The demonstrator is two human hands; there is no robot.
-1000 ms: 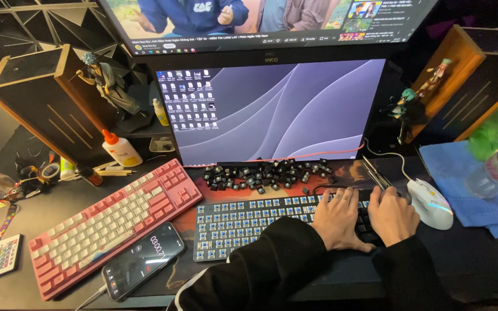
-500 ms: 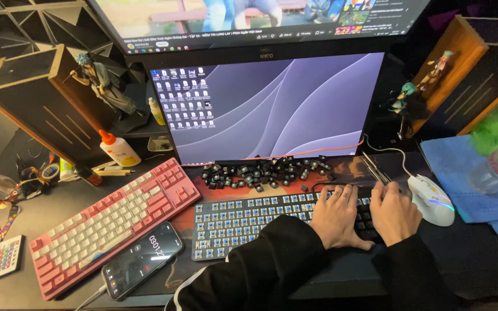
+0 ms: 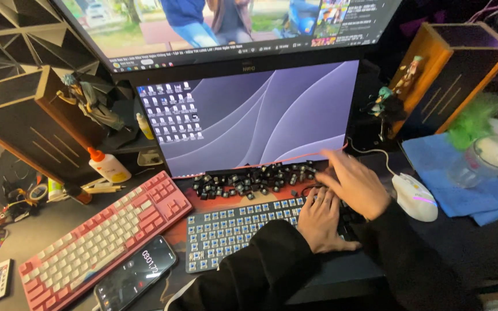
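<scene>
Far left: wooden speaker [image 3: 27, 124], glue bottle [image 3: 108, 167] near it. Near left: pink keyboard [image 3: 102, 242], phone [image 3: 136, 273] touching its near edge. Centre: bare keyboard [image 3: 231, 230], keycaps stripped, loose black keycap pile [image 3: 249, 179] just beyond, below monitor [image 3: 249, 118]. Left hand [image 3: 321, 222] flat on bare keyboard's right part, fingers loosely spread, gripping nothing. Right hand [image 3: 353, 181] blurred, fingers extended over pile's right end; grasp cannot tell. Right: white mouse [image 3: 415, 197], blue cloth [image 3: 462, 173], glass [image 3: 482, 161].

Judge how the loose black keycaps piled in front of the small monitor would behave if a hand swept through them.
The keycaps look small, hard and light, so they would likely scatter rather than move together. Lying heaped and loose between the monitor and the bare keyboard, some could tumble or skid. The right hand hovers at the pile's end.
</scene>
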